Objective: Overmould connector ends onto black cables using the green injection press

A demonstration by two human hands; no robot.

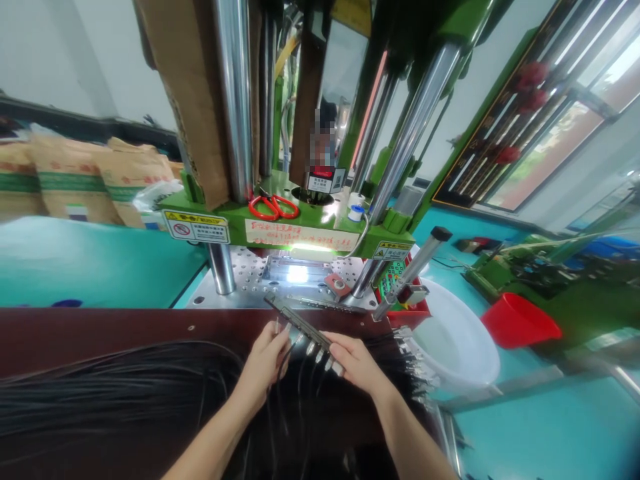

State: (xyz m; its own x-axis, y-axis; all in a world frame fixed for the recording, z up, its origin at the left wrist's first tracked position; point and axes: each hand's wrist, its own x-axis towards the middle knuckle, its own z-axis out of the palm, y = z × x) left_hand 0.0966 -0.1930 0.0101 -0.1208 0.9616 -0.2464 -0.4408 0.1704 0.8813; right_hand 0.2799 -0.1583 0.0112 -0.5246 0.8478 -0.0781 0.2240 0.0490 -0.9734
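Observation:
A long dark metal bar (299, 321) slants over the dark red table, with several silver connectors (319, 353) along its lower edge. Thin black cables hang down from the connectors. The bar's lower right end is in my right hand (350, 360), fingers closed round it. My left hand (269, 350) is closed in a pinch at a connector and cable near the bar's upper left part; its fingertips are partly hidden. A thick bundle of black cables (115, 387) lies on the table at the left.
Ahead stands a green press (320, 233) with steel columns and a lit metal plate (245, 273). Red-handled scissors (274, 207) lie on it. Cable ends with connectors (410, 363) and a white tub (463, 333) are at the right, near a red bucket (520, 321).

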